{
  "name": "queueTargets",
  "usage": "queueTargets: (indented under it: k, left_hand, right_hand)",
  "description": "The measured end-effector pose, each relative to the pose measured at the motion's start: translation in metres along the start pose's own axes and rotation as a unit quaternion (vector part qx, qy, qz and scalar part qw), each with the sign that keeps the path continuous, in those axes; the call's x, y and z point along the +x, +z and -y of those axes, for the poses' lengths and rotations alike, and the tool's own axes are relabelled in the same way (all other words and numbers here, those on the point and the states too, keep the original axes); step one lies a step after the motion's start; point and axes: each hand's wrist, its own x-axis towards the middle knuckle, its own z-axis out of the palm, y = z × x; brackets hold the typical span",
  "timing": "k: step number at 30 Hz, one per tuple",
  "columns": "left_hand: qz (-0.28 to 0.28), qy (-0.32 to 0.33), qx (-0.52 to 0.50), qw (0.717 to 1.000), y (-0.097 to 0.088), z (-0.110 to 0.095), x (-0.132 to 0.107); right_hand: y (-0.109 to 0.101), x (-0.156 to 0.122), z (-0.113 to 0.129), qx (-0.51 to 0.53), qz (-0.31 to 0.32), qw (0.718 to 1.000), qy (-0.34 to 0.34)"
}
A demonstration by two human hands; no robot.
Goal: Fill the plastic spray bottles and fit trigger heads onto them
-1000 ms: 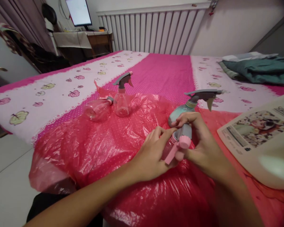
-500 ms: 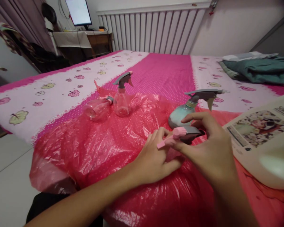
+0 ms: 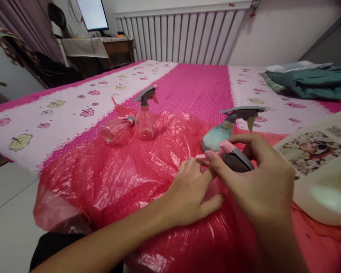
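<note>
My right hand (image 3: 258, 170) pinches a grey-and-pink spray head (image 3: 237, 159) between thumb and fingers, its pink nozzle tilted up and away. Beneath it, my left hand (image 3: 190, 185) curls round what looks like the clear bottle under that head; most of the bottle is hidden by both hands. Just beyond my fingers a spray bottle with turquoise liquid (image 3: 216, 138) leans, its grey head pointing right. Farther left, an upright clear spray bottle (image 3: 144, 123) stands beside another clear bottle (image 3: 115, 131) lying on its side.
A crumpled red plastic sheet (image 3: 125, 178) covers the near part of the bed (image 3: 201, 87). On the right lies a large printed cream-coloured container or bag (image 3: 315, 182), partly out of view. Folded green cloth (image 3: 312, 83) rests at the back right. A radiator (image 3: 182, 38) lines the wall.
My right hand has turned the spray head, swinging its pink nozzle from leftward to up and away. My left hand stays nearly in place, and the other bottles have not moved.
</note>
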Motion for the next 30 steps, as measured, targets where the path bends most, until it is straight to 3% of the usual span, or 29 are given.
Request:
queueTargets:
  k: [5,9,11,14,17,22,30]
  left_hand:
    - [0.004,-0.007,-0.005,1.000,0.000,-0.001,0.001]
    - [0.013,-0.012,-0.031,0.999,-0.006,0.003,-0.001]
    - [0.034,-0.016,-0.041,0.998,-0.011,0.003,-0.002]
    - [0.068,-0.007,-0.046,0.997,-0.018,0.003,-0.002]
    - [0.070,0.005,-0.040,0.997,-0.020,0.003,-0.002]
    - [0.068,-0.001,-0.020,0.998,-0.014,0.004,-0.002]
    - [0.079,-0.034,-0.006,0.996,-0.012,-0.005,0.003]
  right_hand:
    - [0.001,0.001,-0.001,-0.023,0.004,1.000,-0.014]
    - [-0.011,0.005,-0.009,0.138,0.118,0.983,-0.005]
    - [-0.018,0.008,-0.016,0.277,0.192,0.941,0.017]
    - [-0.022,0.011,-0.027,0.461,0.271,0.841,0.085]
    - [-0.017,0.012,-0.031,0.516,0.344,0.775,0.123]
    - [-0.006,0.011,-0.027,0.539,0.338,0.764,0.105]
    - [-0.005,0.013,-0.025,0.526,0.316,0.774,0.158]
